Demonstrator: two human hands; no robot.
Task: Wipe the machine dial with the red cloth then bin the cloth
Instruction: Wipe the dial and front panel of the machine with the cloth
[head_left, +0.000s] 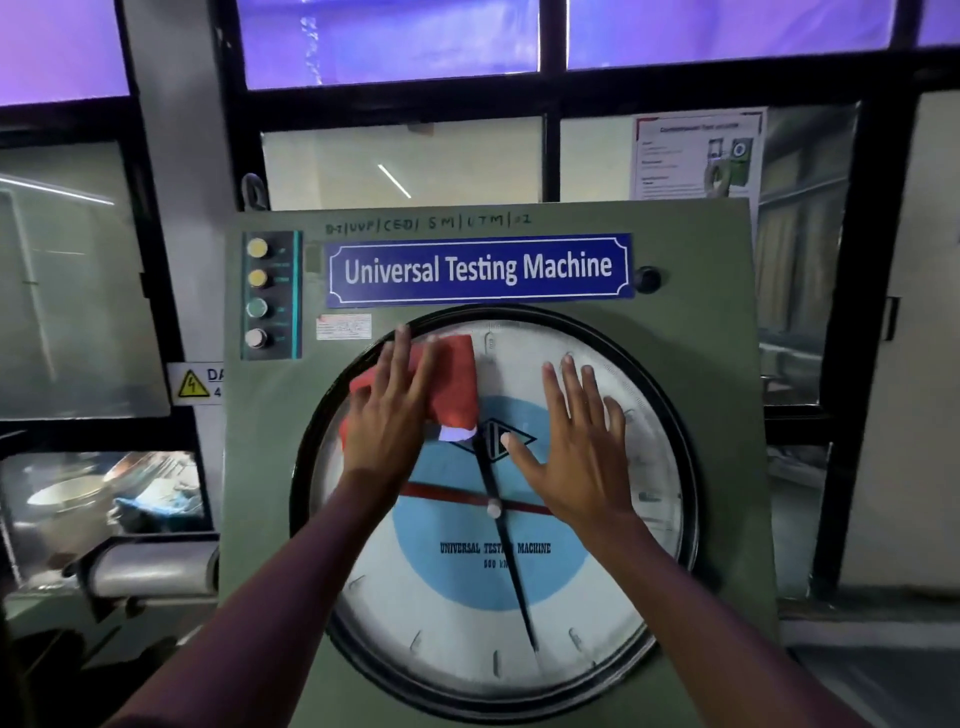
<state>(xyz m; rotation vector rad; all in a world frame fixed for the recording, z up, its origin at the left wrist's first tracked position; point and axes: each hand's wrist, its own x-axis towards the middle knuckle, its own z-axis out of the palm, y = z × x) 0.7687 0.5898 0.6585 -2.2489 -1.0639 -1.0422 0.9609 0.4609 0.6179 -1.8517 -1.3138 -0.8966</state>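
The machine dial (493, 587) is a large round glass face with a black rim, a blue centre, a black needle and a red needle, set in a green cabinet. A red cloth (453, 379) lies against the dial's upper left. My left hand (387, 410) presses flat on the cloth with fingers spread, holding it to the glass. My right hand (576, 441) rests flat on the right half of the dial, fingers apart, holding nothing. No bin is in view.
A blue "Universal Testing Machine" sign (478, 269) sits above the dial. A column of round buttons (257, 292) is at the cabinet's upper left. A yellow electrical warning label (193, 384) is on the left. Windows and a poster (696, 153) are behind.
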